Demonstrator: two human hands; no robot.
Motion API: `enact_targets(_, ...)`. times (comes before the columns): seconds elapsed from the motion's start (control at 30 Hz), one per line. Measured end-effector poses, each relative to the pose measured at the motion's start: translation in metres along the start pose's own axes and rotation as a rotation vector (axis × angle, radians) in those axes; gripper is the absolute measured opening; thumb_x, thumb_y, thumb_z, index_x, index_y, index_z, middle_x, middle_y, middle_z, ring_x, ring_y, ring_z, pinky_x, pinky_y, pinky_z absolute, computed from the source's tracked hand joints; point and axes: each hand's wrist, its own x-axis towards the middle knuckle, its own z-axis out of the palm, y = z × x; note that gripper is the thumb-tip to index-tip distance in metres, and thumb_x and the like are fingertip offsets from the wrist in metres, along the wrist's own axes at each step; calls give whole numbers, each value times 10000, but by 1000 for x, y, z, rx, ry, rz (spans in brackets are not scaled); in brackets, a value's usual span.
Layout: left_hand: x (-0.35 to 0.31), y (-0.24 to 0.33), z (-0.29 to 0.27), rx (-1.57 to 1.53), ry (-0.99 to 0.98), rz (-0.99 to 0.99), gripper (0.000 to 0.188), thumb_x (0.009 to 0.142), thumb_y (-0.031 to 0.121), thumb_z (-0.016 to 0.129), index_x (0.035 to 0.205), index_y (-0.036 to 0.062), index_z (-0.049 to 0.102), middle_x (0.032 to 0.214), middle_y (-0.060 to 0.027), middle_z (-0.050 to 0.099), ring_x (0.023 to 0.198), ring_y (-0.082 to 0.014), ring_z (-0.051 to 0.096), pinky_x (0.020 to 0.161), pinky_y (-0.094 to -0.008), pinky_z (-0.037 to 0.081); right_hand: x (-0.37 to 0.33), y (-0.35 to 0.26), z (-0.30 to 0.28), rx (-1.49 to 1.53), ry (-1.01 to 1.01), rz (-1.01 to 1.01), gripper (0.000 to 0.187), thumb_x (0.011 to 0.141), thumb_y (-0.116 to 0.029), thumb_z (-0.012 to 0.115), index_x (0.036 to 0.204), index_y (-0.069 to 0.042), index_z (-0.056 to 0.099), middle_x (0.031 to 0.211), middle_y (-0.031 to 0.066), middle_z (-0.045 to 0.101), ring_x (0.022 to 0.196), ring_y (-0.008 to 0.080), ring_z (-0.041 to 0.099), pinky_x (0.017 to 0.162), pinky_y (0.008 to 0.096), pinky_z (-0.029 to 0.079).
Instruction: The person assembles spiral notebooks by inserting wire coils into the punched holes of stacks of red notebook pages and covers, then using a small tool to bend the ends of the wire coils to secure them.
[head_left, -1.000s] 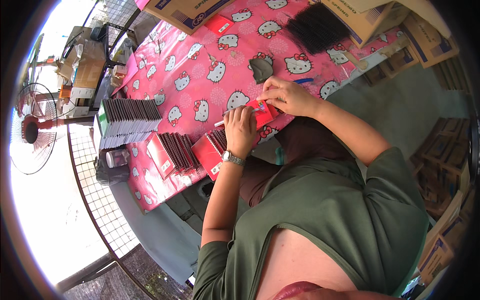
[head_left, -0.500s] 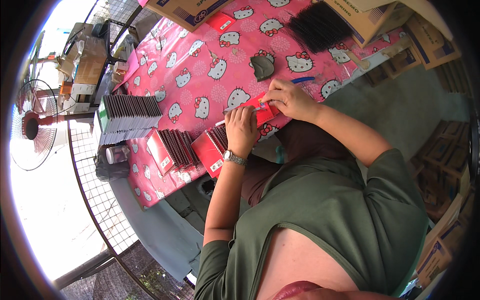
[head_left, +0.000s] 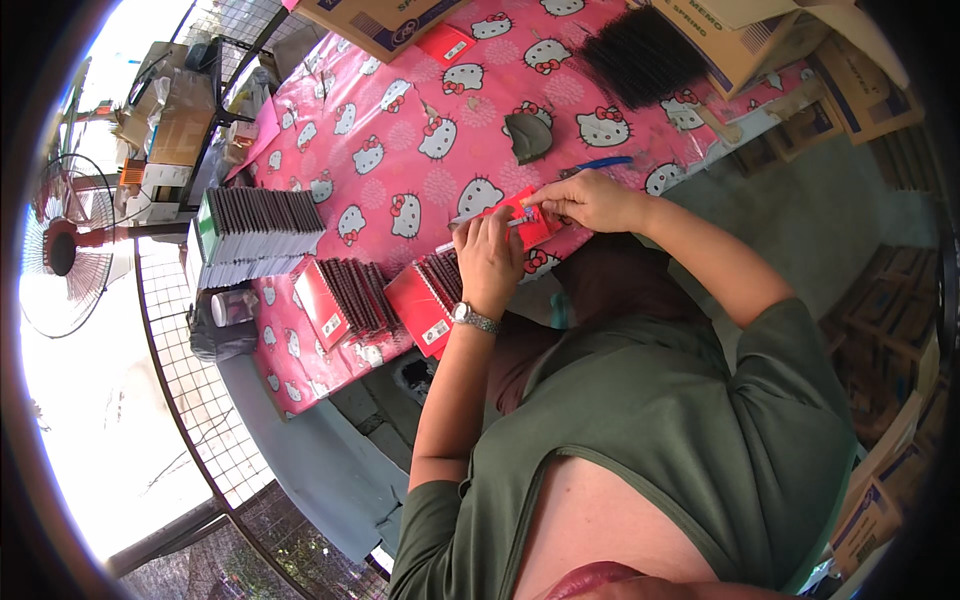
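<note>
Index finger of the bare right hand [head_left: 590, 200] reaches leftward, its tip on the small red-covered rectangular notebook [head_left: 537, 232] at the table's near edge; the other fingers curl beneath, and whether they pinch anything cannot be told. Fingers of the bare left hand [head_left: 487, 255] bend over the notebook's left end, beside a slim pale rod [head_left: 446, 247] that pokes out past them; their grip is hidden too. The left wrist, wearing a silver-coloured metal watch [head_left: 474, 318], rises almost straight from below, while the right forearm slants in from the lower right.

Just left of the left hand, one pile of red spiral-bound notebooks [head_left: 418, 305] crowds the same edge, with another red pile [head_left: 330, 305] beyond it and a taller dark-spined, white-paged stack [head_left: 260, 235] farther left. Past the fingers lie a curved blue tool [head_left: 605, 163] and a dull grey-green curved piece [head_left: 530, 138]; a broad stretch of pink cartoon-printed cloth [head_left: 440, 190] runs from there toward a brown cardboard box [head_left: 375, 25]. Dark printing marks that box and the brown carton [head_left: 745, 45] beside the black wire coils [head_left: 640, 60]; small white labels sit on the red covers
</note>
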Motion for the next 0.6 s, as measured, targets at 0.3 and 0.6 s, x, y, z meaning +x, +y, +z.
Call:
enact_targets(0.3, 1, 8, -6, 85, -78, -20, 261, 856, 182, 635, 1094, 92, 579, 990, -90, 629, 969, -283, 581, 971, -464, 374, 6, -37, -7, -291, -65, -96, 363, 877, -193, 680, 1197, -79, 551, 1173, 159, 567, 1021, 340, 618, 829, 428, 502)
enact_targets(0.6, 1, 9, -7, 322, -55, -38, 287, 859, 215, 652, 1116, 112, 577, 1122, -114, 587, 1097, -333, 520, 1003, -517, 355, 110, 69, -51, -561, -132, -208, 383, 781, -158, 719, 1128, -43, 607, 1130, 142, 641, 1026, 294, 625, 916, 380, 477)
